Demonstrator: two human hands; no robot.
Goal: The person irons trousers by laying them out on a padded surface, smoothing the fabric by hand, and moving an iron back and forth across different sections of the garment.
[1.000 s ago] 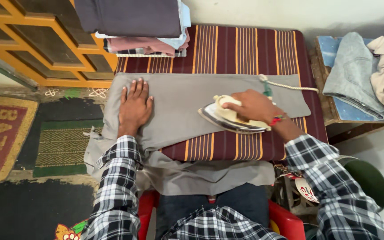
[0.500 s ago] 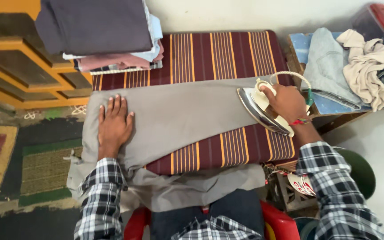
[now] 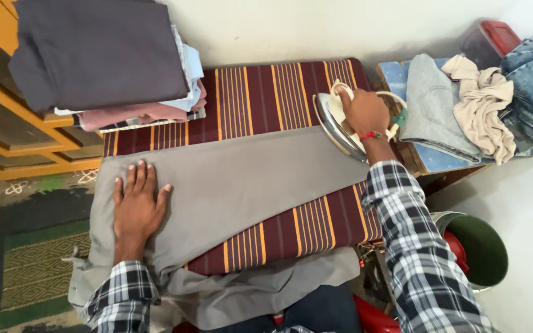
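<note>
A grey garment point(image 3: 235, 185) lies spread across a maroon cloth with orange stripes point(image 3: 266, 98) that covers the table. My left hand point(image 3: 136, 206) rests flat on the garment's left end, fingers spread. My right hand point(image 3: 364, 112) grips the handle of a cream and metal clothes iron point(image 3: 334, 120), tipped up on its heel at the garment's right end, its soleplate facing left. The iron's white cord point(image 3: 396, 102) loops behind my wrist.
A stack of folded clothes point(image 3: 106, 55) sits at the table's back left. To the right, a small blue table point(image 3: 427, 157) holds a heap of unfolded clothes point(image 3: 482, 105). A green bucket point(image 3: 482, 250) stands below. An orange shelf point(image 3: 7, 129) and patterned mats point(image 3: 32, 265) lie left.
My right hand slid the iron rightward along the garment and tipped it upright at the right end. My left hand stayed pressed on the cloth. The view shifted right.
</note>
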